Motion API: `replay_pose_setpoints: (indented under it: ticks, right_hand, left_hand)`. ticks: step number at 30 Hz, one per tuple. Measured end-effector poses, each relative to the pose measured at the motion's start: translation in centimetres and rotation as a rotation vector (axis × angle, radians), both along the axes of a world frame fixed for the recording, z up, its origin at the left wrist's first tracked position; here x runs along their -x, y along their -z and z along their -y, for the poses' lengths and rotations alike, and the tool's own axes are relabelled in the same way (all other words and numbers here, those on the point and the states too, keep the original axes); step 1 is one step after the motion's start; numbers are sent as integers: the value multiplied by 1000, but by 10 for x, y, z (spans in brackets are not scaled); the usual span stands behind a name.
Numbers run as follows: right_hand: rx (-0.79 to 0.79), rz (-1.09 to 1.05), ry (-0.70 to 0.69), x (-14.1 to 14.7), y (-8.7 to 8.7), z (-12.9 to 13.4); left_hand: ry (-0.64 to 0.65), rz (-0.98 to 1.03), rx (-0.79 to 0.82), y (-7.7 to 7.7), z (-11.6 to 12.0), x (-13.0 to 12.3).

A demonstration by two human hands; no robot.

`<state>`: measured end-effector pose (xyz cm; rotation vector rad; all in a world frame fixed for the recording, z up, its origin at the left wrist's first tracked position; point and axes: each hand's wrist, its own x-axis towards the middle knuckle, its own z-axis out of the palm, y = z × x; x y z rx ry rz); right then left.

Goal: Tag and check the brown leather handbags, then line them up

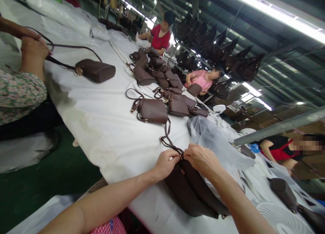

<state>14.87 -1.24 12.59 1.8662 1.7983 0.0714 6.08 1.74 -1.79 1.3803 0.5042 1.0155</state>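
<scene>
A dark brown handbag (191,190) lies on the white-covered table in front of me, with a zipper along its top. At its far end, my left hand (166,163) pinches the strap near a small gold-coloured metal fitting. My right hand (199,157) is closed on the same strap end, close beside the left. The thin brown strap (168,141) runs on from my fingers toward a smaller brown bag (154,111) lying further up the table. Exactly what sits between my fingertips is partly hidden.
Several brown bags are heaped mid-table (144,75). On the left, a co-worker's hands (35,47) hold the strap of another brown bag (98,70). Clear plastic (210,135) and a white fan (278,217) lie to my right. A metal pole (279,125) slants in from the right.
</scene>
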Motion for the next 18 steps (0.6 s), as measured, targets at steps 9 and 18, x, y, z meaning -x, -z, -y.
replay_pose_setpoints:
  ticks: [9,18]
  right_hand:
    - [-75,-233,78,-17,-10,3]
    - [-105,-540,-77,-9,7,-27]
  left_hand:
    - [20,-162,-184,0,-30,27]
    - [-41,-109,-189,-21,-57,45]
